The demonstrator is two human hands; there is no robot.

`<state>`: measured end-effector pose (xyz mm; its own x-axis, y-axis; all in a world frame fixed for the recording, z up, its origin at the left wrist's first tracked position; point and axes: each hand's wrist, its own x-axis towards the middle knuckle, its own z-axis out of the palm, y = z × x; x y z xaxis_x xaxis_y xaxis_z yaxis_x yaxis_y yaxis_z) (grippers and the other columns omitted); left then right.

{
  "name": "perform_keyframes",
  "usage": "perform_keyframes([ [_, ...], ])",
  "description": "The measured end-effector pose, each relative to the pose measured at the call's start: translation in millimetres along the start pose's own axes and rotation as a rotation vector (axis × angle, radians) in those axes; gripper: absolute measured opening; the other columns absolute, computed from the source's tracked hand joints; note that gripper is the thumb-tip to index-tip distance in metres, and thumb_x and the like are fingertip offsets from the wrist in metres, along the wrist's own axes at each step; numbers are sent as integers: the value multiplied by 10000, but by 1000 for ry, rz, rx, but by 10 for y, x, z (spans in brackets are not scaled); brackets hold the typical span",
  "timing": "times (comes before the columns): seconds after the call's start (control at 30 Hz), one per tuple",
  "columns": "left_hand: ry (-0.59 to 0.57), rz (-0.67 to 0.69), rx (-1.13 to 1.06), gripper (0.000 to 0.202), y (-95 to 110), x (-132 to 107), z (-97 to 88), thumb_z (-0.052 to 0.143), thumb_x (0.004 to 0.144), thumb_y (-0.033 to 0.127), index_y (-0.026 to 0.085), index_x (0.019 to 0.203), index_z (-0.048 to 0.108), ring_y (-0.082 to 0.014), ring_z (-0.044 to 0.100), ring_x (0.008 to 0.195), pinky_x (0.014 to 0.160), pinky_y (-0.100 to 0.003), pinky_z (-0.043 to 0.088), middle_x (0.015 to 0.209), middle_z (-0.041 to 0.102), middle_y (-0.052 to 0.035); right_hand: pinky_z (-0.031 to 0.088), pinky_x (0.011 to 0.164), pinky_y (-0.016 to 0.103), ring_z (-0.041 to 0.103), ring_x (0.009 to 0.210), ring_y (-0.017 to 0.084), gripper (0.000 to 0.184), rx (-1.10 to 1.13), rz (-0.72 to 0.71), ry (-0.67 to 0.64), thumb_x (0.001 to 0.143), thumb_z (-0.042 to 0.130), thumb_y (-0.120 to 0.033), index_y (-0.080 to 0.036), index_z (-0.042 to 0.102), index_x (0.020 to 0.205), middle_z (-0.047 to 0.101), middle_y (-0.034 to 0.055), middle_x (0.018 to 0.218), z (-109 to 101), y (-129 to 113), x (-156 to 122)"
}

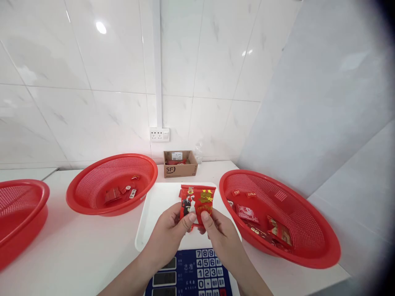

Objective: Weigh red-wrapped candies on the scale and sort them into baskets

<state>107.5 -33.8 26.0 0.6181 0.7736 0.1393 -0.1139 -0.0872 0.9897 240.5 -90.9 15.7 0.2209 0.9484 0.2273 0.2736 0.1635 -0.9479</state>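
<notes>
One red packet (197, 202) is being held upright over the white scale tray (148, 222), pinched at its lower edge by the thumb and fingers of the left hand (173, 232) and of the right hand (220, 234), which are pressed close together. Three red mesh baskets are being shown around it: one (92, 201) to the left with a few small packets, one (308, 255) to the right with several more, too jumbled to be counted, and a third (27, 197) being cut off at the left edge. One open cardboard box (180, 166) is being seen by the wall, its contents hard to make out, and the scale keypad (210, 267) is being partly covered by the wrists.
</notes>
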Motion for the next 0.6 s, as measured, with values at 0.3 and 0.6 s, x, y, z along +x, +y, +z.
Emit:
perform_keyframes([
  [0.3, -114, -73, 6, 281, -31, -63, -71, 562, 834, 477, 197, 852, 570, -121, 467, 677, 602, -224, 375, 697, 516, 25, 401, 499, 232, 473, 537, 127, 419, -12, 27, 97, 849, 439, -566, -188, 525, 690, 510, -7, 580, 12, -7, -14],
  [0.6, -79, -32, 18, 294, -96, -44, -67, 514, 863, 458, 178, 804, 585, -125, 478, 665, 616, -247, 384, 737, 580, -4, 386, 488, 231, 457, 529, 118, 435, 0, 0, 81, 852, 431, -575, -189, 507, 667, 495, -13, 566, 19, 15, -12],
])
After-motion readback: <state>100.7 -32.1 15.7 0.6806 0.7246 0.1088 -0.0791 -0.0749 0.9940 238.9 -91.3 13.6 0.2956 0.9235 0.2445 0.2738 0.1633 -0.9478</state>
